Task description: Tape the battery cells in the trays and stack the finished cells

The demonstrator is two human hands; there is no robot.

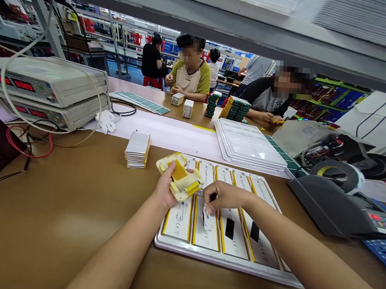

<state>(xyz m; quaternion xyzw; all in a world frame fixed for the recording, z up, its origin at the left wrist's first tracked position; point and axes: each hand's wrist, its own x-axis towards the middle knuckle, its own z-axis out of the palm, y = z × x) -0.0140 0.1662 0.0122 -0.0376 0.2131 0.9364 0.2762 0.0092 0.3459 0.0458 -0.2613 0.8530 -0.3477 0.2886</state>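
Two bare hands at work over the brown bench [55, 231]; clock centred on the held fixture, worker's side at 6. Left hand [167, 188] grips a cream-and-yellow fixture [183, 187], thumb across its top, tilted, just over the near-left part of a white tray [224, 258]. Right hand [221, 195], at 3 to 4 o'clock, has its fingertips pinched on a small black-and-white strip [204, 219] (can't tell if it touches the cell below). Tray reaches off toward 4, filled with yellow-edged white cells [177, 219]; two in the near row bear black patches [229, 228]. Cell stack [137, 148] near 10, well past it two stacked meters [46, 84]. White trays piled [246, 142] at 2, tape dispenser [331, 206] at 3. Co-worker [189, 79] at 12, across the bench.
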